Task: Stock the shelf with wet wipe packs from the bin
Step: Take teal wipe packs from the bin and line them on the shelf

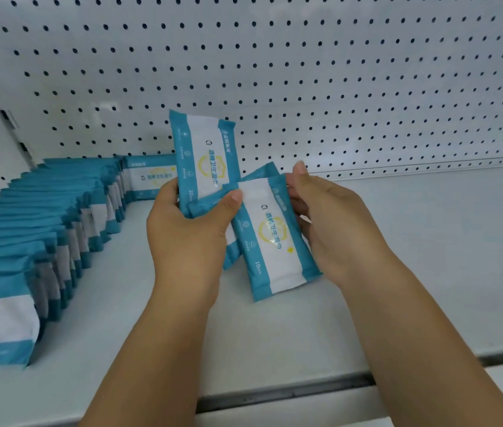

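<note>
Several blue-and-white wet wipe packs are bunched between both hands above the white shelf (398, 257). My left hand (188, 229) grips an upright pack (204, 152), thumb across the bunch. My right hand (333, 223) holds the front pack (271, 238) from its right side, tilted with its lower end near the shelf. Parts of other packs show behind these two. On the left, a long row of stocked packs (53, 223) stands on edge from the front to the back panel. The bin is not in view.
A white pegboard back panel (336, 87) rises behind the shelf. One pack (148, 177) stands facing forward at the far end of the row. The shelf's front edge with a dark rail (290, 392) runs across the bottom. Bare shelf surface lies to the right of my hands.
</note>
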{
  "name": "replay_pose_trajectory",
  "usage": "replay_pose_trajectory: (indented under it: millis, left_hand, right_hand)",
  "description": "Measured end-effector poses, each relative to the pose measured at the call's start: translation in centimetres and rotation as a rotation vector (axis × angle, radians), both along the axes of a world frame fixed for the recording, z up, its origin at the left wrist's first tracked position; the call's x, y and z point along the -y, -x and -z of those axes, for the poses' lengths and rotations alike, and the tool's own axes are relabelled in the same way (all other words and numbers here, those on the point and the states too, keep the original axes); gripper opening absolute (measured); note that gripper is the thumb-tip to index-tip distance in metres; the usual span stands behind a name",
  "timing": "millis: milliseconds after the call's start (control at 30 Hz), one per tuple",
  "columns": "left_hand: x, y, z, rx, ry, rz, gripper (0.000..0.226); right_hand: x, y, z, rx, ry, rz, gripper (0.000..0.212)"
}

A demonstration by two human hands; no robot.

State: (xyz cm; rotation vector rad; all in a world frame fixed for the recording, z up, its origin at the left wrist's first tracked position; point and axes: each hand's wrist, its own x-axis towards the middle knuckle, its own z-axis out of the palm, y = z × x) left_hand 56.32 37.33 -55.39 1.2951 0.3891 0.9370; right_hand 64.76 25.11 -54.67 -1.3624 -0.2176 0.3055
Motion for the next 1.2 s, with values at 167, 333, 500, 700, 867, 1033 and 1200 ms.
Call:
replay_pose_trajectory:
  millis: [167,333,500,700,867,1033,1200]
  left_hand:
    - [-1.3,0.4,0.1,0.085,0.183,-0.096,0.033]
    - [-1.8,0.8,0.0,0.119,0.244,-0.099,0.032]
    - [-2.0,1.1,-0.3,0.113,0.287,-0.084,0.029]
    - [-2.8,1.6,-0.7,0.069,0.241,-0.083,0.026]
    - [-3.6,2.4,-0.8,0.036,0.151,-0.046,0.028]
    - [-2.9,2.2,-0.8,-0.016,0.065,0.07,0.017]
    - [-2.7,2.3,-0.5,-0.031,0.08,0.087,0.017]
  right_hand:
    - [0.9,0.9,0.2,0.073,0.222,-0.12,0.053]
    - [0.6,1.6,0.4,0.18,0.225,-0.183,0.036]
    - [0.5,1.2,-0.1,0.224,-0.024,0.173,0.026]
    - [0.7,1.7,-1.0,0.173,-0.258,0.232,0.018]
    - [-0.1,1.7,0.0,0.233,-0.138,0.156,0.01]
    - [-1.0,1.9,0.5,0.228,-0.063,0.076,0.015]
    - [-1.1,1.9,0.8,0.129,-0.055,-0.003,0.01]
